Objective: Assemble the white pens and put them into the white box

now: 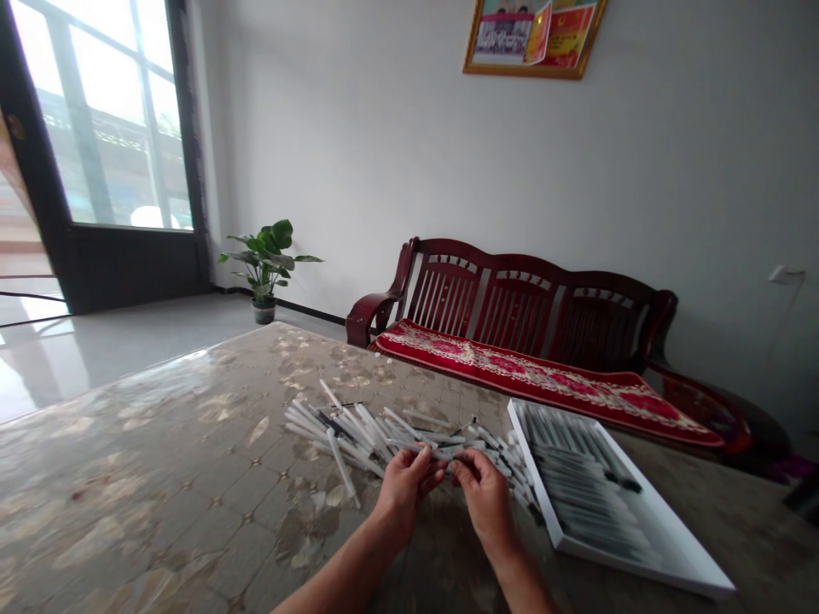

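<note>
Near the front of the table my left hand (409,488) is closed on a slim, whitish, translucent pen (438,453). At the pen's right end, the fingers of my right hand (485,489) are pinched together around its dark part. Just behind both hands lies a loose pile of similar pens (358,431), pointing in many directions. Some show dark parts or caps; finer detail is blurred. To the right, a shallow white box (678,533) holds rows of pens (585,477) with dark parts, set side by side.
The table (172,503) has a patterned, glossy cover. Beyond it stands a dark red wooden bench (512,298) with a red floral cushion (512,362). A potted plant (264,264) stands on the floor near the glazed door (128,264). A framed picture (534,38) hangs above.
</note>
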`<action>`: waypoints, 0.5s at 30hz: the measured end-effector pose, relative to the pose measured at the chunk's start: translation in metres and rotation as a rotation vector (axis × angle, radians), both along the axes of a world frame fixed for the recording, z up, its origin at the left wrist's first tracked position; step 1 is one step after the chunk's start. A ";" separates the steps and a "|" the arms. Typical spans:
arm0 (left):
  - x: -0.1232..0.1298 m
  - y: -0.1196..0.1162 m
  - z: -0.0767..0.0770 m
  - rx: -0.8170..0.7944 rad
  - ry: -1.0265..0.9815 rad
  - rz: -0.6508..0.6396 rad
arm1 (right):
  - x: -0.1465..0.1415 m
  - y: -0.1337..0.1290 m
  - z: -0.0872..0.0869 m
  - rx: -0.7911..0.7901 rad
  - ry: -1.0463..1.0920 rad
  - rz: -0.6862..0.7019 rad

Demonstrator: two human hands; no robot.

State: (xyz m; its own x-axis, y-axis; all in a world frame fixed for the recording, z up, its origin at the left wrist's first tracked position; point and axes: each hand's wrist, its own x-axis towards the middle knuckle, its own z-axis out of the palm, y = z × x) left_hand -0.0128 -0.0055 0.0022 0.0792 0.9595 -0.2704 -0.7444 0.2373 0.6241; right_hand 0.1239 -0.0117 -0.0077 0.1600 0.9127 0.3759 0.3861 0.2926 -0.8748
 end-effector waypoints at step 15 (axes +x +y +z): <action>0.005 -0.004 -0.008 0.123 0.075 0.017 | -0.001 -0.005 0.001 -0.097 -0.028 0.006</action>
